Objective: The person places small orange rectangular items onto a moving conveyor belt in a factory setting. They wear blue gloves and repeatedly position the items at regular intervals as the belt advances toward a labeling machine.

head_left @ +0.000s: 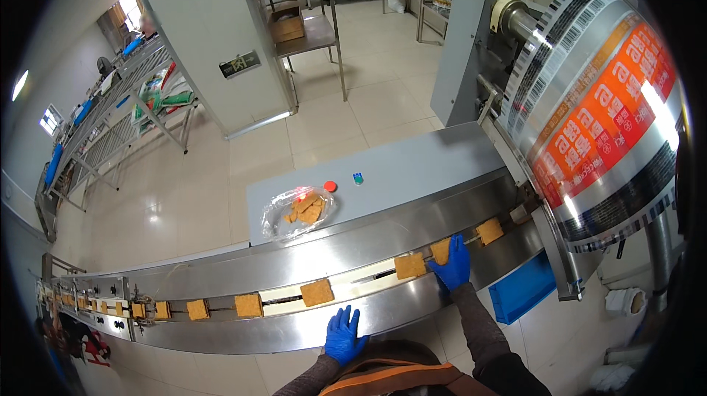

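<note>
Square golden-brown baked-looking piece (440,250) set on long steel conveyor (283,326), touched by blue-gloved right hand (454,265); whether pinched cannot be told. Blue-gloved left hand (343,338) held empty, fingers spread. Piece judged light, stiff, crumbly; best gripped by opposite edges.

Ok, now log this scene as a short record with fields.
Right hand: blue-gloved, apparently touching a square brown piece
Left hand: blue-gloved, open, at the near side of the conveyor; contact unclear
Conveyor load: spaced row of similar pieces
Grey surface beyond: clear bag with broken pieces, red round item
Far right: large printed film roll
Lower right: blue bin
</note>
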`<state>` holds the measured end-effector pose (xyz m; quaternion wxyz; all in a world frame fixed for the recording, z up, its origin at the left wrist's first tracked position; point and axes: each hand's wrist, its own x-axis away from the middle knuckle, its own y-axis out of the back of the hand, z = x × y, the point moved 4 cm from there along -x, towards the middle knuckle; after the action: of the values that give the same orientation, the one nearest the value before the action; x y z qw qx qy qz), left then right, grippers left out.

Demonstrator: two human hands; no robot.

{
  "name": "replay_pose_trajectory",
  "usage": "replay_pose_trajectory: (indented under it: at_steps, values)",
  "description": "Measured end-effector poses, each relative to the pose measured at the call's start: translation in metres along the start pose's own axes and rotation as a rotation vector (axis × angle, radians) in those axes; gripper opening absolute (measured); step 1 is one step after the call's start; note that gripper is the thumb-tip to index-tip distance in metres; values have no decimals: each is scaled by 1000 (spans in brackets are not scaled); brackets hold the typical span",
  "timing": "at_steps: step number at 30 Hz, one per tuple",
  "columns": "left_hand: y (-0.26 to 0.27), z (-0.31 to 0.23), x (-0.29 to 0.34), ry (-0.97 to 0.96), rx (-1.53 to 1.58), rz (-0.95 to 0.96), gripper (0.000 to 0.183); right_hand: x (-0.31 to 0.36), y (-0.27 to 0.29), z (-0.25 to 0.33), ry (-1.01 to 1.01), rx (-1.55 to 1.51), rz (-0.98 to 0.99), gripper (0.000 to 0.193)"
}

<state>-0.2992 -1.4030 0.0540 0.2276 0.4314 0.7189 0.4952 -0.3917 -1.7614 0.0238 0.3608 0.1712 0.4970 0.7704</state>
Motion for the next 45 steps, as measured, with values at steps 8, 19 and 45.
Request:
replay_pose_trajectory:
  at_steps: [8,19,45]
  values:
    - [-1,2,2,-56,9,2,79,-36,37,-40,-73,61,-86,95]
    - [-4,7,2,-54,-21,41,83,-10,16,13,20,-215,81,89]
    - [27,212,185,1256,-90,-453,98,83,4,2,205,162,-64,83]
